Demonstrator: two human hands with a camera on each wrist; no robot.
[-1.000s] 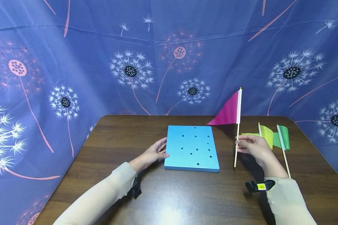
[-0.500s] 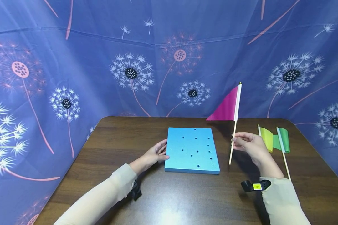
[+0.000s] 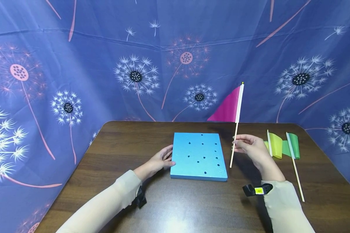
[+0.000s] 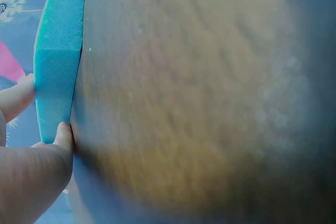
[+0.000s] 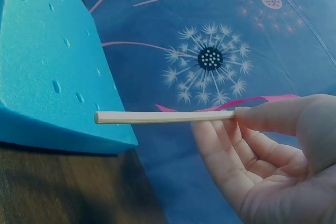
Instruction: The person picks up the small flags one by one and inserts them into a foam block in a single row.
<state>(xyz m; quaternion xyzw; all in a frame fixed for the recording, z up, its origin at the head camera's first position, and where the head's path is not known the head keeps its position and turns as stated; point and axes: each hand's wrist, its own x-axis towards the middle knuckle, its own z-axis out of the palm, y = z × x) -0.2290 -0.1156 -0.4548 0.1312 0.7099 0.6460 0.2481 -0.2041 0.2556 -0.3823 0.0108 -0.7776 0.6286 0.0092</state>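
Note:
My right hand (image 3: 252, 149) pinches the thin wooden stick of a pink pennant flag (image 3: 227, 105) between thumb and fingertips. The flag is nearly upright, leaning slightly right at its top. Its bare stick end (image 5: 113, 117) sticks out below the fingers, just right of a square blue foam board (image 3: 189, 149) dotted with small holes. Along the board's left side lies my left hand (image 3: 158, 161), relaxed, its thumb near the front corner. In the left wrist view, fingertips (image 4: 23, 94) touch that side edge of the board.
Two more flags lie at the right of the wooden table (image 3: 128, 136): a yellow one (image 3: 275, 145) partly behind my right hand, and a green one (image 3: 294, 146) with its stick toward me. A blue dandelion-print cloth (image 3: 163, 81) hangs behind.
My right hand has carried the pink flag left, toward the board, and raised it slightly. The green flag's stick now shows whole. The left hand and the board have stayed in place.

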